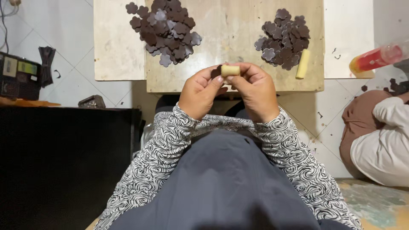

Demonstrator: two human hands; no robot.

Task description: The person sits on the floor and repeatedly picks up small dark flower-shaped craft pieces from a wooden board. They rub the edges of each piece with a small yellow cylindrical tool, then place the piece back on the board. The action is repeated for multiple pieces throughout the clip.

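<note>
Both hands meet just above the near edge of the counter (128, 64). The left hand (199, 94) and the right hand (255, 94) together pinch a short pale yellow roll (230, 70) between thumbs and fingertips, one hand gripping each end, with a dark piece (216, 73) tucked against the roll's left end. The roll looks light and somewhat soft, likely to dent if squeezed hard, so the ends seem the sensible place to grip it.

Beyond the left hand lies a big heap of dark flower-shaped pieces (164, 30); beyond the right hand lies a smaller heap (283, 38), with a longer pale stick (303, 64) just beside it. The pieces look thin, flat and light, probably flexible. Far off to the right, another person's sleeve (383, 136) shows.
</note>
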